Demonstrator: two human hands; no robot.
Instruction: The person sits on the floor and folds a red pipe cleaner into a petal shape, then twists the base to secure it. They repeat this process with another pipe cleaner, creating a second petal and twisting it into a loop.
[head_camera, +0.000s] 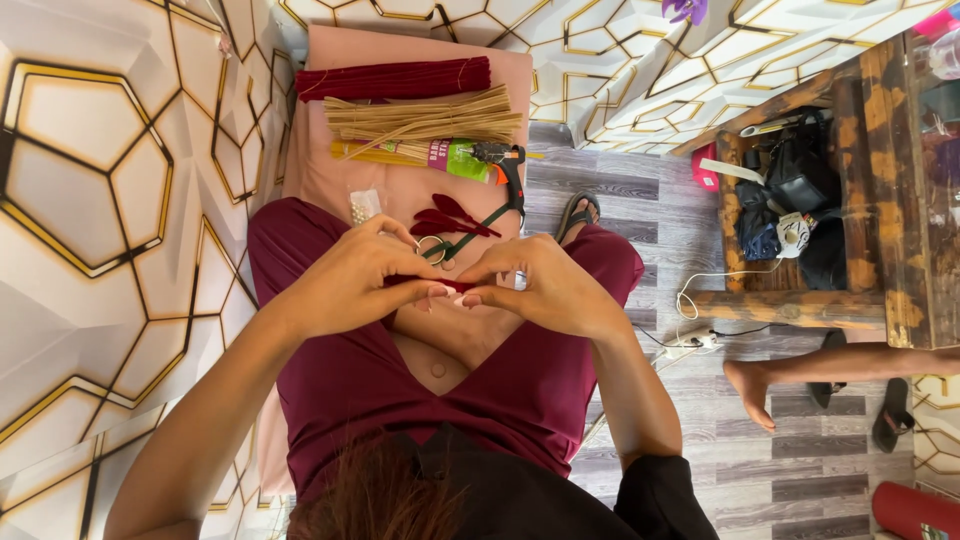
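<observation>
1. Left hand (350, 275) and right hand (545, 285) meet over the lap, fingers (440, 290) pinched shut on a small dark red strip (455, 286).
2. Better to keep the pinch near its ends, pulling gently.
3. The scissors (470, 232) lie just beyond.

On your pink board (330, 160) you have three stick bundles: one dark red (392, 79), one tan (425, 119), one yellow (375, 153). One glue gun (505, 165), one bead bag (365, 205).

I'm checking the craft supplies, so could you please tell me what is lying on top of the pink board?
On the pink board lie a dark red stick bundle, tan sticks, a glue gun, red petal shapes and a bead packet. Both hands cover its near end.
</observation>
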